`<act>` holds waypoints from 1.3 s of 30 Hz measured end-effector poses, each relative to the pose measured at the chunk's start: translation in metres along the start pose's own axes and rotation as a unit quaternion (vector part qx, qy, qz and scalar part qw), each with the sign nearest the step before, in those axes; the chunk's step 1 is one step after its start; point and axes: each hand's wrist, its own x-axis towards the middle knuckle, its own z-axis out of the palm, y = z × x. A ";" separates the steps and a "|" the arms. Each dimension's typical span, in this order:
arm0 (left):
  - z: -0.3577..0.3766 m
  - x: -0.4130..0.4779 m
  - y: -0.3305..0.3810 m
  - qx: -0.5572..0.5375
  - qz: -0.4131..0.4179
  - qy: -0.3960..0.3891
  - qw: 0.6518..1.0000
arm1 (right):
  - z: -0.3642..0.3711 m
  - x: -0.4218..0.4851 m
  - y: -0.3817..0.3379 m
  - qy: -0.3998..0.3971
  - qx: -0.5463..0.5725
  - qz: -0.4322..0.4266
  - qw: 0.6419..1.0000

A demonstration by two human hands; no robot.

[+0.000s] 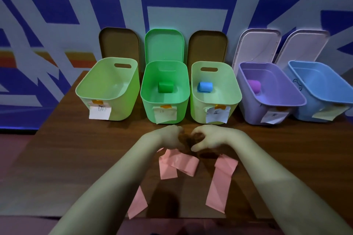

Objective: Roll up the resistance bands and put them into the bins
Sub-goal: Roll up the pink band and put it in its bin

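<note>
Pink resistance band beneath curled fingers, grip on it impossible to tell; left hand and right hand nearly meeting above its far end; remainder sprawled in loose folds across table, before bins.

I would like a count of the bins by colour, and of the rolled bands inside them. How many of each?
Light green bins: 2
Green bin: 1
Purple bin: 1
Blue bin: 1
Rolled bands: 3
Total: 8
</note>
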 end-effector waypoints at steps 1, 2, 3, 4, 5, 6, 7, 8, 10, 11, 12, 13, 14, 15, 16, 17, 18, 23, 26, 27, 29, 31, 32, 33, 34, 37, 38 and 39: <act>0.004 0.004 -0.002 0.004 0.007 0.000 1.000 | 0.005 0.006 0.003 0.003 -0.004 -0.004 1.000; 0.007 0.007 -0.005 0.009 0.011 -0.002 1.000 | 0.010 0.010 0.005 0.001 -0.013 -0.006 1.000; 0.009 0.010 -0.007 0.011 0.013 -0.003 1.000 | 0.014 0.015 0.007 -0.006 -0.024 -0.006 1.000; 0.012 0.012 -0.009 0.010 0.014 -0.001 1.000 | 0.019 0.020 0.008 -0.017 -0.038 -0.004 0.999; 0.014 0.013 -0.011 0.015 0.014 0.002 1.000 | 0.024 0.023 0.008 -0.030 -0.052 -0.003 0.998; 0.015 0.015 -0.013 0.024 0.014 0.005 1.000 | 0.029 0.026 0.009 -0.040 -0.063 -0.005 0.997; 0.017 0.015 -0.016 0.037 0.015 0.008 0.999 | 0.033 0.029 0.009 -0.044 -0.068 -0.009 0.997; 0.019 0.016 -0.018 0.052 0.015 0.009 0.999 | 0.038 0.031 0.010 -0.043 -0.070 -0.016 0.997; 0.023 0.016 -0.022 0.081 0.010 0.001 0.997 | 0.045 0.036 0.012 -0.035 -0.067 -0.030 0.997; 0.024 0.015 -0.023 0.099 0.009 -0.006 0.995 | 0.048 0.038 0.013 -0.030 -0.062 -0.037 0.997; 0.025 0.014 -0.023 0.118 0.009 -0.012 0.993 | 0.050 0.039 0.014 -0.025 -0.058 -0.045 0.997; 0.026 0.013 -0.023 0.135 0.011 -0.015 0.991 | 0.051 0.039 0.015 -0.017 -0.053 -0.055 0.997; 0.026 0.011 -0.023 0.149 0.016 -0.009 0.989 | 0.053 0.038 0.016 -0.005 -0.052 -0.066 0.996; 0.027 0.009 -0.022 0.158 0.021 0.006 0.987 | 0.054 0.036 0.018 0.015 -0.051 -0.078 0.996; 0.029 0.006 -0.020 0.162 0.025 0.029 0.986 | 0.055 0.033 0.018 0.040 -0.047 -0.089 0.994; 0.030 0.004 -0.020 0.160 0.029 0.057 0.985 | 0.057 0.030 0.019 0.064 -0.039 -0.098 0.992; 0.032 0.000 -0.019 0.153 0.034 0.087 0.984 | 0.059 0.026 0.020 0.086 -0.024 -0.106 0.990; 0.041 -0.023 -0.017 0.022 0.049 0.252 0.966 | 0.074 0.008 0.019 0.183 0.063 -0.138 0.971; 0.047 -0.042 -0.013 -0.074 0.063 0.365 0.926 | 0.083 -0.004 0.013 0.240 0.111 -0.155 0.952; 0.048 -0.047 -0.012 -0.083 0.067 0.399 0.911 | 0.087 -0.008 0.010 0.259 0.136 -0.163 0.942; 0.046 -0.058 -0.012 -0.126 0.084 0.445 0.883 | 0.092 -0.019 0.001 0.310 0.174 -0.191 0.915; 0.044 -0.072 -0.010 -0.240 0.118 0.443 0.855 | 0.095 -0.031 -0.011 0.352 0.230 -0.224 0.879; 0.044 -0.080 -0.008 -0.312 0.140 0.439 0.831 | 0.096 -0.039 -0.019 0.361 0.262 -0.240 0.862; 0.043 -0.088 -0.006 -0.384 0.164 0.434 0.798 | 0.096 -0.046 -0.027 0.363 0.290 -0.257 0.847; 0.042 -0.095 -0.004 -0.453 0.190 0.425 0.761 | 0.096 -0.053 -0.036 0.361 0.314 -0.277 0.833; 0.043 -0.114 0.006 -0.616 0.258 0.350 0.657 | 0.098 -0.072 -0.059 0.349 0.364 -0.320 0.802; 0.043 -0.119 0.009 -0.645 0.272 0.323 0.636 | 0.100 -0.078 -0.065 0.347 0.364 -0.329 0.799; 0.044 -0.125 0.012 -0.667 0.288 0.296 0.620 | 0.102 -0.084 -0.072 0.345 0.361 -0.339 0.798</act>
